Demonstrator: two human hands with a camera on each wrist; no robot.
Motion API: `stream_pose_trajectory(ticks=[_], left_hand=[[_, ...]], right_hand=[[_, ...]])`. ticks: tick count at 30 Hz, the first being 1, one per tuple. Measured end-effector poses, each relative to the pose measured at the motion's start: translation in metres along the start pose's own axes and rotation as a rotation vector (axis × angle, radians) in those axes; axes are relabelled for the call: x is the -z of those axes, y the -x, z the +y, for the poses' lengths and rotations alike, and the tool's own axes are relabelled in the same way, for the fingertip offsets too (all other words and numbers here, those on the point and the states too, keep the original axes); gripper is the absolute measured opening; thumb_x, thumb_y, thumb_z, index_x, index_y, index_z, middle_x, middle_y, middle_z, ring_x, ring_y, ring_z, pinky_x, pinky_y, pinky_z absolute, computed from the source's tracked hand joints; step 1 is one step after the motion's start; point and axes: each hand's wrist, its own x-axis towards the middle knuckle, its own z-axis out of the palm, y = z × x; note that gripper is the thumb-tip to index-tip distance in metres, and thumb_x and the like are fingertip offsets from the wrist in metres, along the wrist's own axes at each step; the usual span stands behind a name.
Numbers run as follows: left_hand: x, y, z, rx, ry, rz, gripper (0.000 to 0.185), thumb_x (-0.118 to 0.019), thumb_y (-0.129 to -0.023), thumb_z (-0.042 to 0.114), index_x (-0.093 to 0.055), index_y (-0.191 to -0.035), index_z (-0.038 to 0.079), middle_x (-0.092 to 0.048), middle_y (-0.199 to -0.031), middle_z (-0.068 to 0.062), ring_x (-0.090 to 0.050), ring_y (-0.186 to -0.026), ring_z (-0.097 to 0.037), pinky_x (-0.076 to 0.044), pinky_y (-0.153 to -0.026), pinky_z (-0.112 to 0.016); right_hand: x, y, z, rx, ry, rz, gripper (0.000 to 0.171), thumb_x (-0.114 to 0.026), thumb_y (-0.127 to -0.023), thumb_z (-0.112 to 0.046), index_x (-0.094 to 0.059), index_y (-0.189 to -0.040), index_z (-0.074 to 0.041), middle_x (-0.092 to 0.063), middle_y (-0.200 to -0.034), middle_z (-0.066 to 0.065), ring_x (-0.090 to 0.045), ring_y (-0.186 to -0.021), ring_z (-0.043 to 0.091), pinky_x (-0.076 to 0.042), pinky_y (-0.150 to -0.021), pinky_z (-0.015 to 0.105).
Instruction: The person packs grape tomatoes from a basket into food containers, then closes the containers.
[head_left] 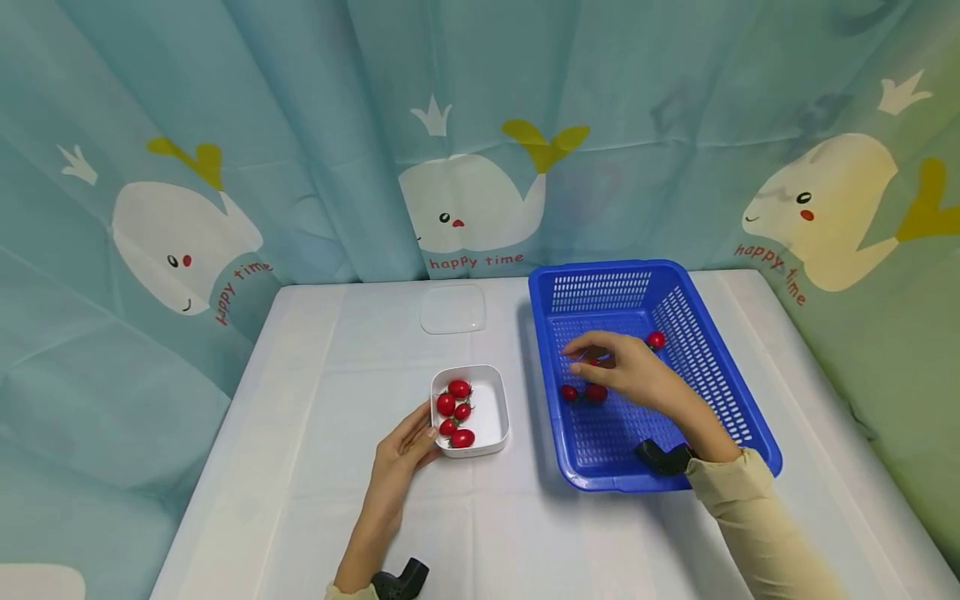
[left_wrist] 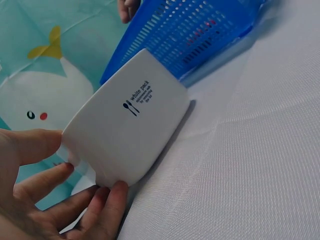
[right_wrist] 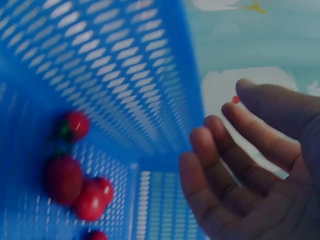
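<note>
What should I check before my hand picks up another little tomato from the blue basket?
1. Tomatoes left in the blue basket: ok, several cherry tomatoes lie on its floor.
2. Right hand free: ok, in the right wrist view its fingers are spread and hold nothing.
3. Right hand near a tomato: ok, it hovers just above them inside the basket.
4. White container steady: ok, the left hand holds its near corner.
5. Room in the container: ok, five tomatoes sit on its left side and the right side is bare.
6. Clear lid out of the way: ok, it lies at the table's far edge.
</note>
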Motion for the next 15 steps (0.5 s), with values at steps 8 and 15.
stream_pose_trajectory(ticks=[8, 15], left_hand=[[0.000, 0.000, 0.000, -0.008, -0.002, -0.003, 0.052, -0.064, -0.105, 0.021, -0.051, -0.154, 0.015, -0.049, -0.162, -0.008, -0.051, -0.146, -0.029, -0.059, -0.100, -0.024], [0.000, 0.001, 0.000, -0.010, -0.008, -0.001, 0.052, -0.063, -0.105, 0.022, -0.051, -0.155, 0.015, -0.049, -0.162, -0.008, -0.051, -0.147, -0.029, -0.059, -0.101, -0.026]], right_hand=[[0.013, -0.004, 0.018, 0.056, 0.097, -0.074, 0.022, -0.072, -0.099, -0.016, -0.072, -0.120, -0.010, -0.076, -0.115, 0.011, -0.069, -0.104, 0.022, -0.060, -0.094, 0.050], [0.018, -0.007, 0.036, 0.056, 0.138, -0.181, 0.024, -0.072, -0.098, -0.012, -0.070, -0.120, -0.003, -0.075, -0.107, 0.003, -0.068, -0.098, 0.018, -0.059, -0.084, 0.032]])
